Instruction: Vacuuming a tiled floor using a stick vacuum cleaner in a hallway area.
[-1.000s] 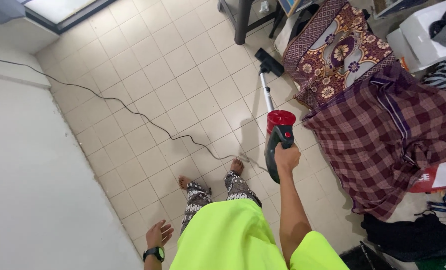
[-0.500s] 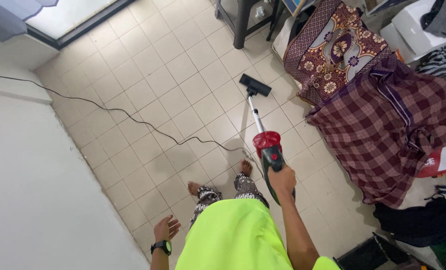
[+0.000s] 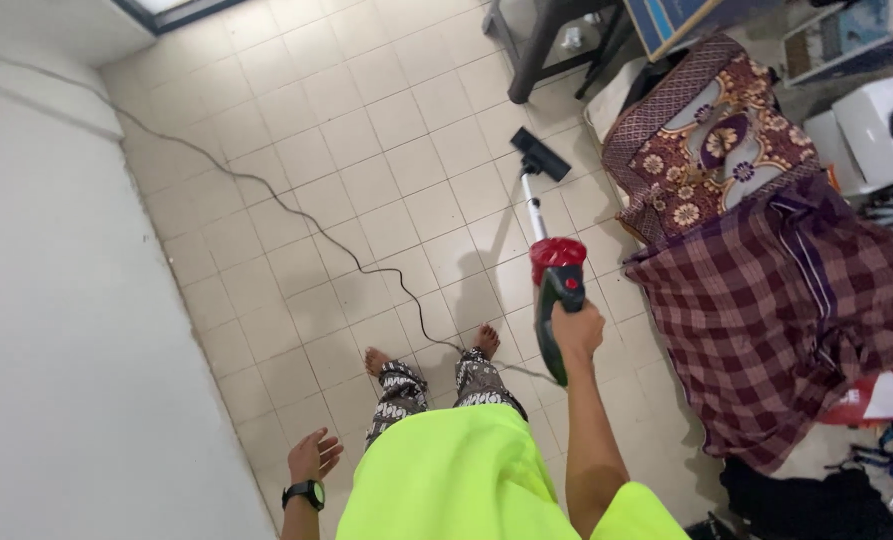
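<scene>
The person's right hand (image 3: 577,331) has its grip wrapped tight round the dark green handle of a stick vacuum cleaner (image 3: 557,285), arm stretched forward. The vacuum stands just right of the view's middle: its red dust cup sits directly above the hand, a pale tube runs on toward 12 o'clock, and the black floor head (image 3: 539,154) rests on the cream tiled floor (image 3: 366,190). The floor head lies near the edge of a patterned maroon rug (image 3: 711,150), which is at 2 o'clock, with a maroon checked cloth (image 3: 796,310) below it at 3 o'clock.

The left hand (image 3: 313,455) hangs at 7 o'clock beside the white wall (image 3: 66,350), its grip spread and empty, a black watch (image 3: 305,493) on the wrist. A thin black power cord (image 3: 296,215) trails across the tiles from 10 o'clock toward the person's bare feet (image 3: 431,350). Dark table legs (image 3: 541,45) stand at 12 o'clock, beyond the floor head.
</scene>
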